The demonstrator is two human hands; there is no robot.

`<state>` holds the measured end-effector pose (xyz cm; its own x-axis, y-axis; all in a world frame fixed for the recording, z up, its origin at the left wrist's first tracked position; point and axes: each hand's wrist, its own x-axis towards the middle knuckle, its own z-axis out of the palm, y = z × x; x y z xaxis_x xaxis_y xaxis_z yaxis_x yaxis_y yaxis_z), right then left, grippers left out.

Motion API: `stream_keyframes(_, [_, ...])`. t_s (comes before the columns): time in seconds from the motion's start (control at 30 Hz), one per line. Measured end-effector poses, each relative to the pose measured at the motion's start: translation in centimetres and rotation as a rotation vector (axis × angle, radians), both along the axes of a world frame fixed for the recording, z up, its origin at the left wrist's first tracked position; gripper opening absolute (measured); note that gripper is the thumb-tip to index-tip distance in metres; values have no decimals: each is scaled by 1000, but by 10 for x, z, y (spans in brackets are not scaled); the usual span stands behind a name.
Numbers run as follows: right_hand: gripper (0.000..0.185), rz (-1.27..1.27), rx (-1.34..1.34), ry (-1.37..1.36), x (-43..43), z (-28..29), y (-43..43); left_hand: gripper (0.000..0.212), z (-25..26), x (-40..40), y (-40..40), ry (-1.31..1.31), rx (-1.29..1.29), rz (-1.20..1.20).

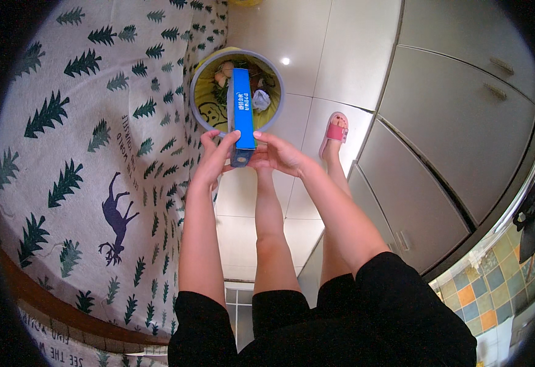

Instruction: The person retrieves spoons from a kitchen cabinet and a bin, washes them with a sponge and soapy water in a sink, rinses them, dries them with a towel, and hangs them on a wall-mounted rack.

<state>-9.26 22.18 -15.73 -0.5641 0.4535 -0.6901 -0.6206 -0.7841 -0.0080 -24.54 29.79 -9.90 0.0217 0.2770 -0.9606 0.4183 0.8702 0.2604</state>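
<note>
Between my two hands is a long blue cardboard box [243,108] that bears white printed writing. My left hand [211,158] grips its near left side, thumb on top. From the right, my right hand [276,155] holds the same near end, thumb at the upper edge. The box's far end extends over a round waste bin [282,85] with a grey rim and a yellow liner. Inside the bin lie eggshells [223,73], green scraps and a crumpled whitish wad [261,100]. Part of the bin's contents is hidden by the box.
A tree-patterned cloth [111,105] hangs or lies along the left, beside the bin. Grey cabinet doors [451,91] line the right side. My foot in a pink slipper [336,132] stands on the pale tiled floor [295,27]. Patterned wall tiles [474,293] show at lower right.
</note>
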Motion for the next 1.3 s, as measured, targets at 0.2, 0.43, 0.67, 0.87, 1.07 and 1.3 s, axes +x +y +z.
stream_keyframes(0.2, [50,10,13,5,1,1,1,85,4,1,5,-20,-55,-9])
stream_keyframes(0.43, [51,-5,10,56,2,-4,-6,83,4,0,-1,-17,-58,-43])
stream_keyframes(0.67, [51,-26,51,98,9,-11,-12,79,-3,-1,-2,-65,-118,-37])
stream_keyframes(0.87, [52,28,64,69,17,-14,-14,73,-15,-13,-4,-91,-169,40])
stream_keyframes(1.07, [62,156,214,-491,7,-7,9,70,-23,-13,-16,14,-60,55])
stream_keyframes(1.3, [65,259,335,-650,18,-35,2,68,-36,-18,-15,49,-13,104])
